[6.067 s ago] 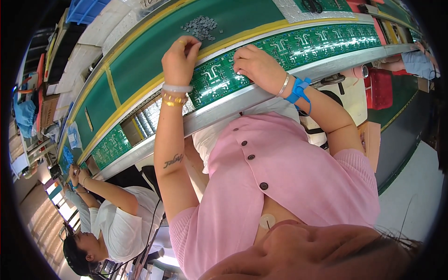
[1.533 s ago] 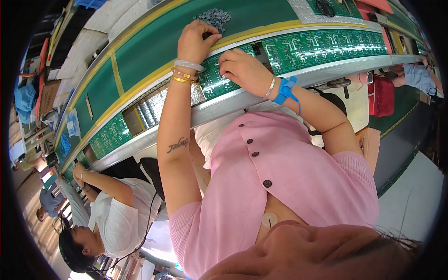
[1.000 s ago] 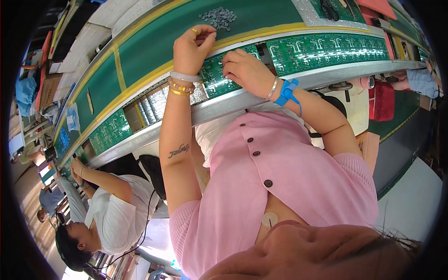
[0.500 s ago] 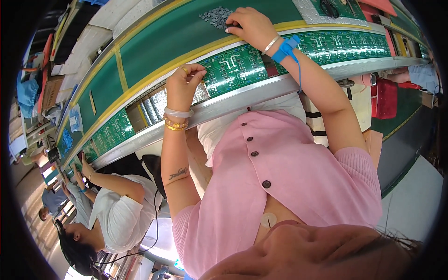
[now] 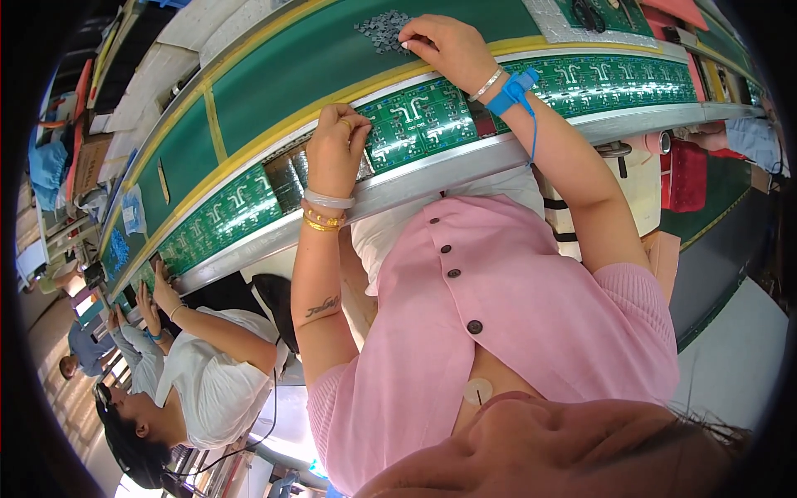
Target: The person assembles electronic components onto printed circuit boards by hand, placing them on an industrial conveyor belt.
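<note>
My left hand (image 5: 334,153) has its thumb and fingertips pressed together by the left end of a green circuit board (image 5: 419,124). Whatever lies in that pinch is too small to make out. Farther off, my right hand (image 5: 452,51) reaches to the edge of a loose pile of small dark grey components (image 5: 382,31) on the green mat. Its fingers are closed toward the thumb, and I cannot tell what they hold. A blue wrist strap (image 5: 513,91) with a cord is round my right wrist.
More circuit boards lie in the metal-edged track, a long row (image 5: 606,81) at right and another board (image 5: 228,214) at left. Yellow tape (image 5: 214,124) marks the green mat (image 5: 282,62). A person in white (image 5: 220,365) works at the left. A red bin (image 5: 684,176) stands at right.
The left circuit board has slid right along the track, toward my left hand. My left hand has shifted slightly right. My right hand has moved only a little at the pile.
</note>
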The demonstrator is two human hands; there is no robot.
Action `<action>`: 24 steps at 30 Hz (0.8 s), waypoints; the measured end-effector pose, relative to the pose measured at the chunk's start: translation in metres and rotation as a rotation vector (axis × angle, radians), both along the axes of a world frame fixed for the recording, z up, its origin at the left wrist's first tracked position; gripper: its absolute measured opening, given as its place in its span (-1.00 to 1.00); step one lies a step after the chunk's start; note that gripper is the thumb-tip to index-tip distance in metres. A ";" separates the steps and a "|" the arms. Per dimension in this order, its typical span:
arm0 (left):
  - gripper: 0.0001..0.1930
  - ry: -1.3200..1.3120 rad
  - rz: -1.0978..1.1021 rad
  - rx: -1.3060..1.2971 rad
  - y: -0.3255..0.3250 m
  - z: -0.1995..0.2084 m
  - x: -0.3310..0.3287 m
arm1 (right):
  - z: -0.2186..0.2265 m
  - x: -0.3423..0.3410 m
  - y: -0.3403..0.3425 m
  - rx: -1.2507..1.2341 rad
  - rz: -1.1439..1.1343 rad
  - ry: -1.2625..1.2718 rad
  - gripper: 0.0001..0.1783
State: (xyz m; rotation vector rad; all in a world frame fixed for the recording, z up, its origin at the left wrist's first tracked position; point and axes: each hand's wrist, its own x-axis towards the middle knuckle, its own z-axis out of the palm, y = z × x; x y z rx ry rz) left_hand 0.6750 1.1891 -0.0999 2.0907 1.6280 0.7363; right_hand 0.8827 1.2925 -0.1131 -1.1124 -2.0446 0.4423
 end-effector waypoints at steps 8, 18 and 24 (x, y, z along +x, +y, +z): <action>-0.86 0.055 -0.025 0.043 -0.002 0.001 -0.001 | 0.011 -0.006 -0.024 -0.023 0.146 0.055 -0.89; -0.86 -0.328 0.133 0.033 0.027 0.008 -0.022 | 0.001 -0.040 -0.077 -0.110 0.357 -0.030 -0.90; -0.86 -0.446 0.186 0.065 0.025 -0.008 -0.022 | -0.007 -0.043 -0.079 -0.112 0.379 -0.064 -0.91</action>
